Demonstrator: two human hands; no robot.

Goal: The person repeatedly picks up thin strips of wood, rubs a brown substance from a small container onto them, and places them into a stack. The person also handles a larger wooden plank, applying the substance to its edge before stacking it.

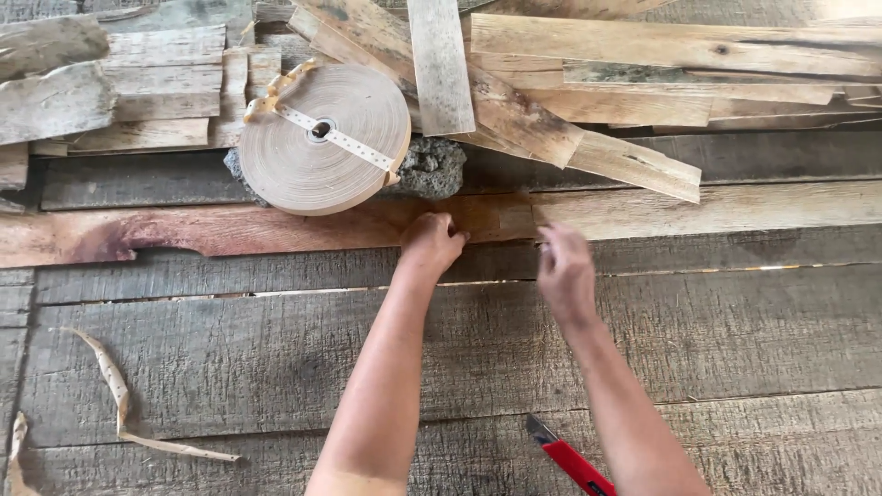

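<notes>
My left hand [432, 241] presses fingertips onto the small brown board [487, 217] lying on the plank floor [276, 358]; my right hand [564, 274] is blurred beside its end, grip unclear. I judge I'm positioning it; next needs steady alignment. Tape roll [322, 138] sits nearby.

The lower half of the frame is open grey plank floor [276, 367], giving room on both sides of the two forearms. A curled strip offcut [119, 404] lies at lower left and a red utility knife [570, 459] at bottom centre, just beside the right forearm. Above the left hand [432, 241] and right hand [562, 271], the way is blocked by a large tape roll [322, 138], a rough stone [432, 167] and stacked wood slats [570, 92] filling the top of the frame
</notes>
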